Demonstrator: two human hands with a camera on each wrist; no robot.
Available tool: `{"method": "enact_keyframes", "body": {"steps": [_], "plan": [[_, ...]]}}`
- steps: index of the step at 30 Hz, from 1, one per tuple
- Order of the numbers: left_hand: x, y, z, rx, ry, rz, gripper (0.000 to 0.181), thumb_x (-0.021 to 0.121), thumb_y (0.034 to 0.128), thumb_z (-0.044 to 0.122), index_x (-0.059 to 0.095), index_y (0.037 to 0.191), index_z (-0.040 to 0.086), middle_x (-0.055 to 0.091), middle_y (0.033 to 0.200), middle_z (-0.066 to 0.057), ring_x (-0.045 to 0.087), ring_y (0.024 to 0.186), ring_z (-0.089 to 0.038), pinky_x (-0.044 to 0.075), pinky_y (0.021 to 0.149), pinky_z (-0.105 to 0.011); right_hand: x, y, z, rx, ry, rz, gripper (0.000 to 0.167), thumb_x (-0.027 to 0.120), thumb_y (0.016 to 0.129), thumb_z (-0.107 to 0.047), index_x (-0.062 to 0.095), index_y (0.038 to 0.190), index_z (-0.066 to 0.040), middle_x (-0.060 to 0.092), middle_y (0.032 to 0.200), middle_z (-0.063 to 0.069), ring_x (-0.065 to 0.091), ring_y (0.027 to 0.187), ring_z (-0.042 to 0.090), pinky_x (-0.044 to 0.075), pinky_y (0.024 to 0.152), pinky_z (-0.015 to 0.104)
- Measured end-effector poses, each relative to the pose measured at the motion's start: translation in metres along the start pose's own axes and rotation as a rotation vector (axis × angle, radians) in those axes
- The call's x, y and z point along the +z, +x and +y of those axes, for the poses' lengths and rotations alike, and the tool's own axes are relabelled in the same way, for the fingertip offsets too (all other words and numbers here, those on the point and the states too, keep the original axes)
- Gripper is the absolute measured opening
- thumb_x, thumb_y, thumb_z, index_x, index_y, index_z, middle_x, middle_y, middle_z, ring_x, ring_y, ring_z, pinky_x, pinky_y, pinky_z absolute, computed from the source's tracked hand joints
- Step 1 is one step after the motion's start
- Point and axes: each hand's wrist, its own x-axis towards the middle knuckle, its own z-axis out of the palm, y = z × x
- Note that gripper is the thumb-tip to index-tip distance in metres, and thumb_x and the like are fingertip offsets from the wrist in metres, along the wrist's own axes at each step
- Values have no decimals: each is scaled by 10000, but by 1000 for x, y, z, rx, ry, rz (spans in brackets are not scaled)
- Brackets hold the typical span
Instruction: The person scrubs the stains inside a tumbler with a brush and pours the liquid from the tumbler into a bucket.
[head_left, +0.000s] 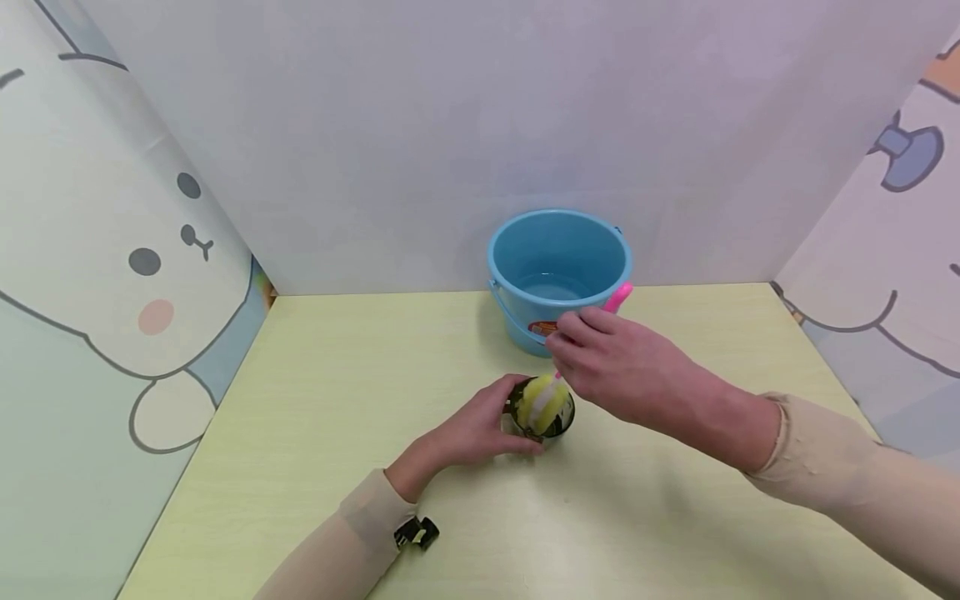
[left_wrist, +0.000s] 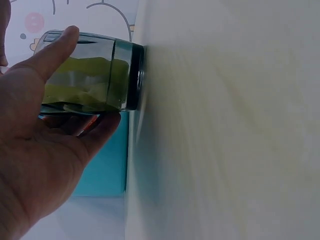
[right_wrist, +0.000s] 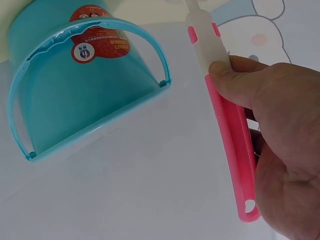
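Note:
A clear drinking glass (head_left: 567,418) stands upright on the table, with the yellow sponge head (head_left: 543,402) of a cup brush inside it. My left hand (head_left: 474,427) grips the glass from the left, thumb on the near side and fingers round the far side. In the left wrist view the yellow sponge fills much of the glass (left_wrist: 120,75), whose thick base is against the tabletop. Above and to the right, my right hand (head_left: 637,365) holds the brush by its pink and white handle (right_wrist: 232,145), thumb pressed along it. The handle slants up from the glass.
Behind the glass, near the back wall, is a light blue bucket (head_left: 517,312) with a red label and its carrying handle hanging down in front. The pale yellow table (head_left: 337,400) meets walls with cartoon animal prints on both sides. A black strap (head_left: 416,532) sits at my left cuff.

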Motion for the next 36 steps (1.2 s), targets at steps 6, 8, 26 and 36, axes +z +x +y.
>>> {"method": "enact_keyframes", "body": {"steps": [6,8,26,36], "plan": [[1,0,-1,12,17,2,884,935,842,347,423,1536,152,556,1451,35,552,1303,-114,470,1122,-319,-4,-1,3,-21,9,-20,538,1000,738,-293,747,1105,9,618,1039,169,505,985,323,461,860,380],[1,0,-2,11,21,3,883,935,841,350,424,1534,153,558,1449,36,551,1308,-116,468,1125,-323,-5,-1,3,-25,14,-26,532,1009,722,-279,753,1099,-3,618,1040,169,503,988,324,459,861,380],[0,0,-4,16,12,2,880,943,833,342,432,1527,163,560,1433,47,548,1301,-119,467,1123,-331,-13,-4,6,-58,68,-45,565,1037,675,-251,750,1112,-37,628,1078,161,518,1039,333,479,896,388],[0,0,-2,28,3,2,892,945,833,318,433,1528,93,564,1427,37,546,1294,-114,457,1129,-325,-10,0,4,-56,73,6,443,1008,726,-217,757,1059,-65,599,1018,137,511,1020,316,460,858,362]]}}
